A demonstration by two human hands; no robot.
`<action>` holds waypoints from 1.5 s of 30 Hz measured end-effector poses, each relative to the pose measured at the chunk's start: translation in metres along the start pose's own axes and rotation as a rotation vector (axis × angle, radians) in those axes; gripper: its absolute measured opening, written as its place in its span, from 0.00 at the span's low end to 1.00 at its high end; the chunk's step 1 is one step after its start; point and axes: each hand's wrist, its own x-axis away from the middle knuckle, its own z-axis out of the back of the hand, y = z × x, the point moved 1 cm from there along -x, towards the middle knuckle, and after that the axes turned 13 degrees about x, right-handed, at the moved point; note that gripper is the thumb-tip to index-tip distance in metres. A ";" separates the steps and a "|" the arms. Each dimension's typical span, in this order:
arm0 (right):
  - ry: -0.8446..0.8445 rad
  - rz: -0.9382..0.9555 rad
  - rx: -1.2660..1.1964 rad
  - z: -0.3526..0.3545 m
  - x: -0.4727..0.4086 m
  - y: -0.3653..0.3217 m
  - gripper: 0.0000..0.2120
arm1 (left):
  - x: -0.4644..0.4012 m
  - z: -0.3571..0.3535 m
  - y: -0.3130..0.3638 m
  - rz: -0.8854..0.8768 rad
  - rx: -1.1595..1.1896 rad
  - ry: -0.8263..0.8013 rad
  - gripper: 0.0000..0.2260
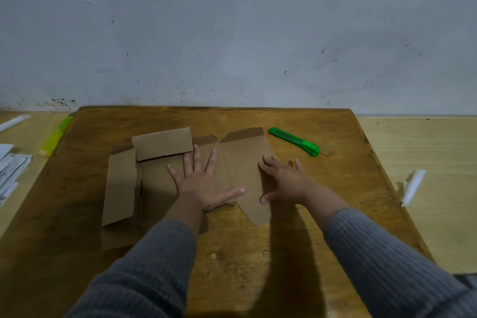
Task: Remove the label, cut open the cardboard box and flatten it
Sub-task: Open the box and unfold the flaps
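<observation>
The brown cardboard box [152, 181] lies cut open and spread out on the wooden table [258, 253]. One flap [162, 143] at the back left stands slightly raised, another flap [120, 186] lies at the left. My left hand [204, 181] presses flat on the middle panel with fingers spread. My right hand [281, 179] presses on the right panel [242, 162], fingers apart. A green utility knife [294, 141] lies on the table behind and to the right of my right hand, apart from it.
A grey wall stands right behind the table. Left of the table lie a yellow-green strip [55, 135] and printed papers [10, 170] on a lighter surface. A white crumpled strip [413, 186] lies on the pale surface at the right.
</observation>
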 end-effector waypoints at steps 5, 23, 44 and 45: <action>0.003 -0.016 -0.071 0.009 -0.002 -0.022 0.51 | 0.010 -0.009 -0.005 -0.085 -0.029 0.016 0.57; -0.184 -0.085 0.007 0.023 -0.013 -0.067 0.63 | 0.047 -0.021 -0.051 -0.205 0.020 0.201 0.46; 0.268 0.100 0.405 0.049 -0.088 -0.164 0.26 | 0.061 -0.003 -0.106 -0.067 0.194 0.288 0.39; 0.270 0.099 0.402 0.049 -0.090 -0.164 0.26 | 0.060 -0.003 -0.106 -0.069 0.196 0.284 0.40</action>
